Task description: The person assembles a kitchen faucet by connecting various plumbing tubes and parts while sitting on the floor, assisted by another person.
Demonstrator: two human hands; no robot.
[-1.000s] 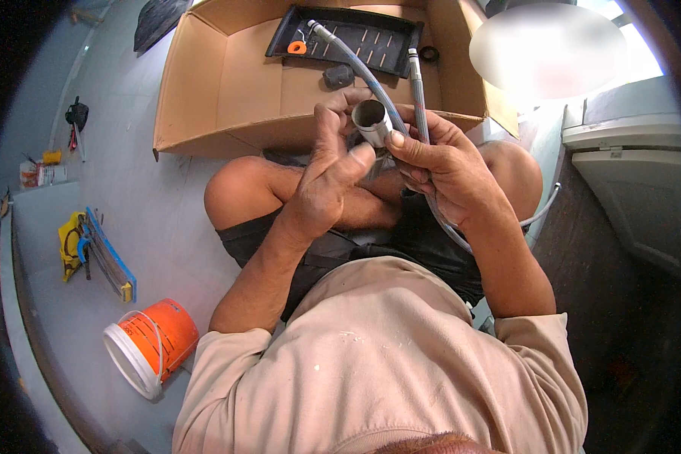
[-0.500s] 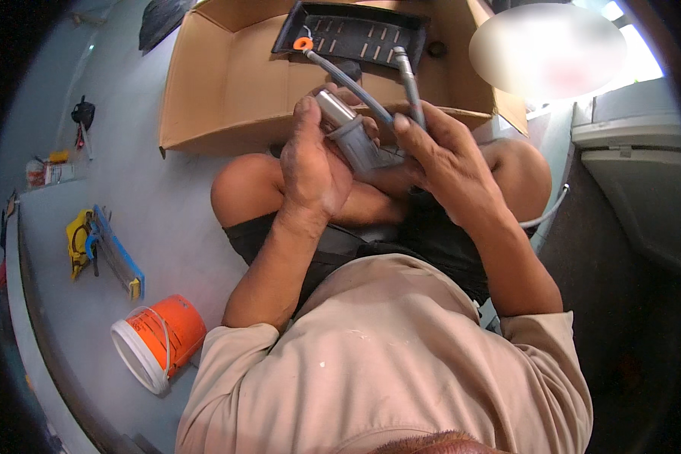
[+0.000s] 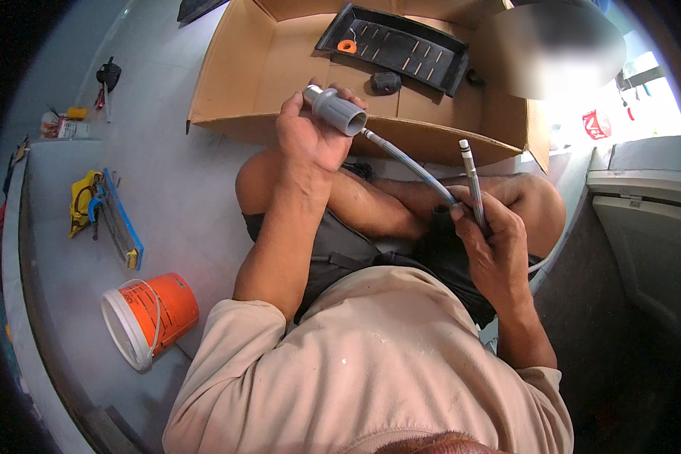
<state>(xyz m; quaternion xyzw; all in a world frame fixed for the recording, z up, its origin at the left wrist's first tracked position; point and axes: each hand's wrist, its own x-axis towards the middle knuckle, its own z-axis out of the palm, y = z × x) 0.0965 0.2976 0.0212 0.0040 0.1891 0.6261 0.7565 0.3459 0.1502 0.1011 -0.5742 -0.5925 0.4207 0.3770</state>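
Note:
My left hand [image 3: 309, 144] is closed around a grey plastic sleeve [image 3: 340, 113] with a shiny metal end at its upper left. The sleeve's hollow wide end faces right, toward me. My right hand [image 3: 499, 246] grips two thin grey flexible hoses with metal tips. One hose [image 3: 412, 166] slants up to the left, its tip just beside the sleeve's mouth. The other hose [image 3: 471, 175] stands nearly upright out of my fist. Both hands are above my crossed legs, just in front of a cardboard box [image 3: 231, 79].
Inside the box lie a slotted black tray [image 3: 431, 57], an orange ring [image 3: 346, 46] and a small black object [image 3: 386, 82]. To the left are a tipped orange bucket [image 3: 170, 306] with a white rim and a blue-framed saw [image 3: 121, 219]. A pale fixture [image 3: 643, 189] stands at right.
My hands have moved apart, the right one down and to the right with both hoses. The sleeve has turned, so its wide opening now shows. The head view has shifted somewhat.

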